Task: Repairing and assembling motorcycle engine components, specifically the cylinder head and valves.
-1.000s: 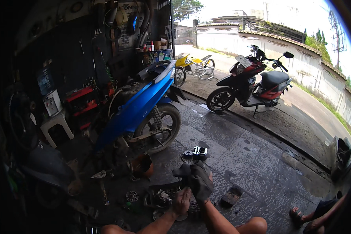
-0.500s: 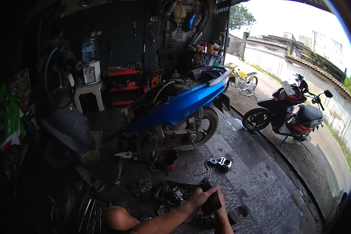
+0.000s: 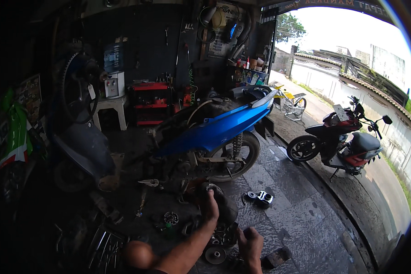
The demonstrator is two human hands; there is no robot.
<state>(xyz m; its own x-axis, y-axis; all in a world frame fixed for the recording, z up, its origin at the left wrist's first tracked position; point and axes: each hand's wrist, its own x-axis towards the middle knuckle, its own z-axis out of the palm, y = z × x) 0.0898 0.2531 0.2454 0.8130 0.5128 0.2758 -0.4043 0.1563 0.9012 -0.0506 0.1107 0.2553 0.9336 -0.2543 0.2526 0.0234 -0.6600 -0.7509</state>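
Observation:
My left hand (image 3: 209, 206) is closed on the near side of a large dark rounded piece (image 3: 227, 206), thumb up against it. The piece is tilted up over a heap of greasy engine parts (image 3: 221, 235) on the floor; its exact kind is too dark to tell. Lower and to the right, my right hand (image 3: 250, 244) has its fingers curled in beside those parts. What it holds, if anything, is hidden. A round metal disc (image 3: 215, 255) lies between my forearms.
A blue motorcycle (image 3: 214, 123) stands ahead, with a brown bucket (image 3: 195, 186) by it. On the tiles are a metal cylinder block (image 3: 264, 197), a round toothed part (image 3: 171, 218) and a dark block (image 3: 277, 258). A dark scooter (image 3: 345, 141) is parked outside at right.
My hands were together on a dark piece and have parted. The left has moved up and left and now holds the dark rounded piece; the right has dropped lower. The view has shifted slightly.

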